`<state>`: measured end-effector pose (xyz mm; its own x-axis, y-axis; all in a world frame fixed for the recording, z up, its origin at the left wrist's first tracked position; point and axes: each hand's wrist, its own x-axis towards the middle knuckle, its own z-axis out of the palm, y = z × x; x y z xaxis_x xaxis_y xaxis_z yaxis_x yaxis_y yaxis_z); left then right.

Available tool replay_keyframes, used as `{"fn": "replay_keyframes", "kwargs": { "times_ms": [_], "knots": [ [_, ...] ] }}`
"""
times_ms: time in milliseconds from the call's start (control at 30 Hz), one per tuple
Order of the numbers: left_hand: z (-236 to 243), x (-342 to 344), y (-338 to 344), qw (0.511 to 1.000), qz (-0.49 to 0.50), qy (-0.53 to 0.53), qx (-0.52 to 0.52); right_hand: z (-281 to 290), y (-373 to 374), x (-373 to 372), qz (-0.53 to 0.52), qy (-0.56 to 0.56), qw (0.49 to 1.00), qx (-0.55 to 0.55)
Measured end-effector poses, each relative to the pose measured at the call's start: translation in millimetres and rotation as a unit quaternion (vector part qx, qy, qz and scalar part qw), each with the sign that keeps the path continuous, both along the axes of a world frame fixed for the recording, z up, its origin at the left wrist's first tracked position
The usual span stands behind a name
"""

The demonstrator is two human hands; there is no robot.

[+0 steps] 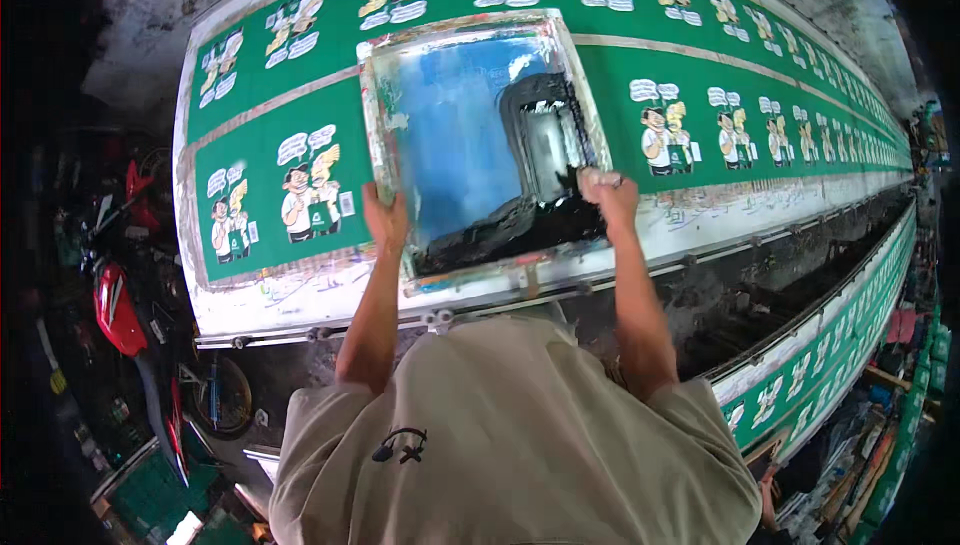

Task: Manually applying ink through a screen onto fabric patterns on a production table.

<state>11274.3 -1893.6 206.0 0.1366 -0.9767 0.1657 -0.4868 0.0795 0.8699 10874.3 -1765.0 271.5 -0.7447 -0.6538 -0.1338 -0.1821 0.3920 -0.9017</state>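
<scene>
A screen printing frame [380,135] with blue mesh lies on a long white printing table [700,210]. Thick black ink [510,230] covers the mesh's right and near sides, around a paler rectangular patch. My left hand [385,215] is closed on the frame's left edge, near its front corner. At the right side of the frame, my right hand [608,190] grips an ink-blackened squeegee [574,181], mostly hidden by the fingers and ink. Green printed sheets [275,160] with cartoon figures and speech bubbles lie around the frame in two rows.
A metal rail [470,317] with small fittings runs along the table's near edge. To the right stands a second long table with green prints [800,375], across a narrow gap. A red motorbike [120,310] is at the left, among dark clutter.
</scene>
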Motion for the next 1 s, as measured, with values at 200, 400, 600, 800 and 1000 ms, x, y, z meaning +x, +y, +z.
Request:
{"fn": "replay_keyframes", "kwargs": {
  "times_ms": [200,400,600,800,1000],
  "knots": [
    [12.5,-139.9,40.6,0.998,0.025,-0.041,0.045,53.5,24.4,-115.6,0.014,-0.068,0.995,0.076],
    [9.7,-150.3,59.3,0.994,0.051,-0.088,-0.040,-1.6,83.5,-124.7,-0.001,-0.100,0.993,-0.068],
    [-0.3,-146.3,58.1,0.978,0.024,-0.206,0.024,-7.7,80.7,-133.2,0.048,-0.039,0.998,0.013],
    [-7.3,-148.1,66.1,0.975,0.055,-0.214,0.033,-29.9,91.2,-119.0,0.157,0.258,0.944,0.130],
    [15.4,-156.0,65.6,0.971,0.049,-0.226,0.060,58.9,-49.7,-102.5,0.421,0.364,0.799,0.229]
  ]
}}
